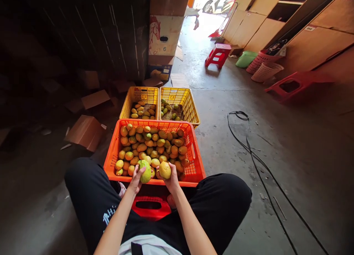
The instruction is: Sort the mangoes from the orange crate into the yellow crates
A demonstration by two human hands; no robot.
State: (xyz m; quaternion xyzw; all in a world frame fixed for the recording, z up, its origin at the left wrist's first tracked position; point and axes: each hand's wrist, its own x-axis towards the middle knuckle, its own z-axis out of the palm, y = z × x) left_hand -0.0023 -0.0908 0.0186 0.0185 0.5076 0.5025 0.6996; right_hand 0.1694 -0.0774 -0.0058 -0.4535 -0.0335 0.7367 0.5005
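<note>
My left hand [135,182] is wrapped around a bumpy green oval fruit [145,173]. In my right hand [173,180] sits a rounder yellow fruit [165,170], gripped by the fingers. Both hands are side by side over the near edge of an orange plastic crate [198,171] between my knees. Many oval fruits [149,143], yellow-brown to orange with some greener ones, fill much of that crate. Their exact kind cannot be made out.
Behind stand two yellow crates, the left one [125,104] with yellowish fruits, the right one [193,105] with greener ones. Cardboard boxes [85,132] lie left. A black cable [256,157] crosses the floor at right. Red stools [218,55] and baskets [267,71] stand farther back.
</note>
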